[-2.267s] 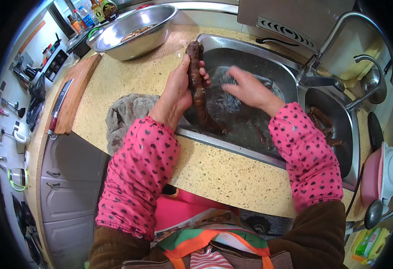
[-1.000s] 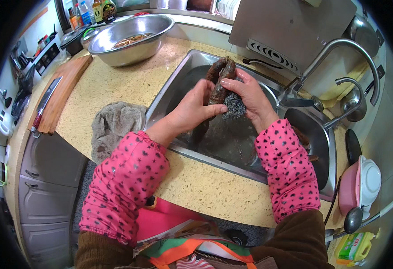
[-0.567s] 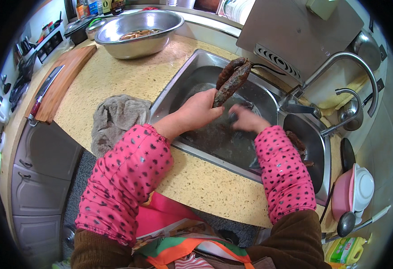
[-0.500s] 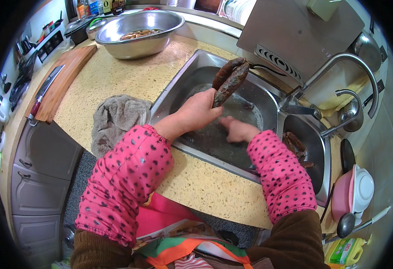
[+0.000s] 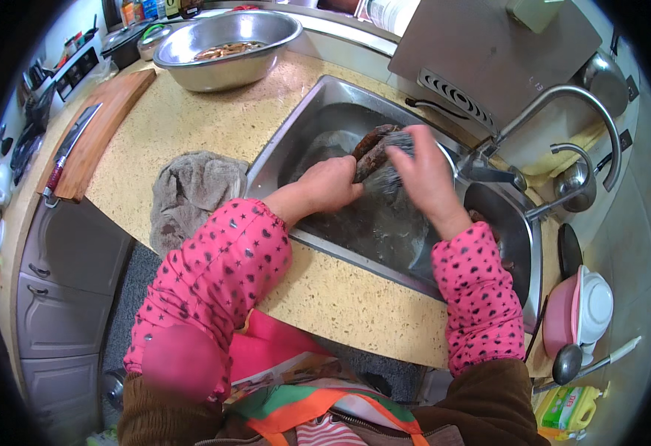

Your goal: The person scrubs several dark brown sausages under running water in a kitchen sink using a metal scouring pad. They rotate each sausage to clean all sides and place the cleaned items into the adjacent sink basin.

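Over the sink's larger basin (image 5: 355,260), my left hand (image 5: 327,186) is closed around the lower end of a pair of dark brown sausages (image 5: 368,154), tilted up and away from me. My right hand (image 5: 429,178) presses a grey steel wool scourer (image 5: 391,175) against their right side; its fingers are slightly blurred. Cloudy water (image 5: 388,230) lies in the basin below both hands. In the smaller basin (image 5: 520,281) on the right, more sausages (image 5: 507,264) show only in part, mostly hidden by my right sleeve.
Left of the sink lie a grey cloth (image 5: 195,192) and a cutting board (image 5: 128,100) bearing a knife (image 5: 74,145). A large metal bowl (image 5: 221,76) stands behind. The curved faucet (image 5: 563,91) rises at the right, with a pink basin (image 5: 561,306) and a ladle (image 5: 567,364) nearer me.
My right hand has come up out of the water with the scourer and now meets the sausages. The sausages have been lowered and tilted further over the basin.
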Tool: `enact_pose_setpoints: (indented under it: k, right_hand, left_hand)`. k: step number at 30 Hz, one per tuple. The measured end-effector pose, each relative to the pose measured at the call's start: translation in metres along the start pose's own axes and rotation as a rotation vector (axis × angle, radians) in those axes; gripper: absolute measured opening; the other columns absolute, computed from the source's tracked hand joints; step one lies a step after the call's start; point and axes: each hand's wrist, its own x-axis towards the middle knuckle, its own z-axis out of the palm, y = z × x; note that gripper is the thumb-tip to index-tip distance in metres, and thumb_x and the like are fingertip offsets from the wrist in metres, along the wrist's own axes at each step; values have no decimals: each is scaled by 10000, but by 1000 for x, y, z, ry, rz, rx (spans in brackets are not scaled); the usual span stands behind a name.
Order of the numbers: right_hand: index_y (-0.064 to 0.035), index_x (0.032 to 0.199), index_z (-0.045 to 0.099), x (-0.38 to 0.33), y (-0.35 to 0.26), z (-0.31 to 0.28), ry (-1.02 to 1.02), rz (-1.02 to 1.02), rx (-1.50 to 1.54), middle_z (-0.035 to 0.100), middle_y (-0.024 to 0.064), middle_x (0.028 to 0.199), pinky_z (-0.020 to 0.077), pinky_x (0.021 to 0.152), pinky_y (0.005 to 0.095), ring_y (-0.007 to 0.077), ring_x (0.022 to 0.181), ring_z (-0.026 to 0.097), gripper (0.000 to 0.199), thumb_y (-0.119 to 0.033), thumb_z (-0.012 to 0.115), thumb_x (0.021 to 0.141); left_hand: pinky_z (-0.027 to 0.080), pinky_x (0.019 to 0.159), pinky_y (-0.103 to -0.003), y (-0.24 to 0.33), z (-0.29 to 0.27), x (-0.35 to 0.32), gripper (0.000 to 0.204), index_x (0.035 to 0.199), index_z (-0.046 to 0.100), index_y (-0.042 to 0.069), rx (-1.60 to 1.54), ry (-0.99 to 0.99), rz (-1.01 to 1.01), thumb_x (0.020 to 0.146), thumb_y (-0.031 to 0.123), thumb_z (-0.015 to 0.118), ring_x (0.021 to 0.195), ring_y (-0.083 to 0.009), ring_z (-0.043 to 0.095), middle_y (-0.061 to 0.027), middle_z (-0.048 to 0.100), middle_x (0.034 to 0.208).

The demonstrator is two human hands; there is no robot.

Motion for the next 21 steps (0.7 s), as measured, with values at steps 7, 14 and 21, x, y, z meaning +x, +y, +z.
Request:
enact_pose_setpoints:
  k: [7, 14, 21]
  right_hand:
    - [-37, 953, 500, -4, 39, 23, 16, -39, -275, 543, 207, 958, 485, 716, 508, 436, 863, 566, 198, -161, 632, 874]
    - [-8, 921, 511, -22, -5, 42, -109, -218, 72, 532, 220, 958, 482, 746, 484, 429, 877, 561, 182, -144, 623, 873]
    - [-1, 904, 500, -7, 63, 25, 33, -28, -263, 534, 210, 950, 466, 729, 485, 422, 878, 555, 171, -128, 612, 876]
  left_hand:
    - [509, 826, -469, 17, 1, -6, 309, 956, 613, -22, 32, -75, 31, 811, 251, 630, 947, -402, 636, -250, 659, 971]
    - [508, 815, -475, -9, 13, -5, 321, 962, 607, -16, 41, -22, 104, 824, 271, 642, 944, -404, 634, -248, 659, 956]
    - [497, 824, -463, 11, 2, -2, 339, 969, 577, -32, -84, -40, 50, 816, 253, 676, 974, -411, 618, -262, 647, 976]
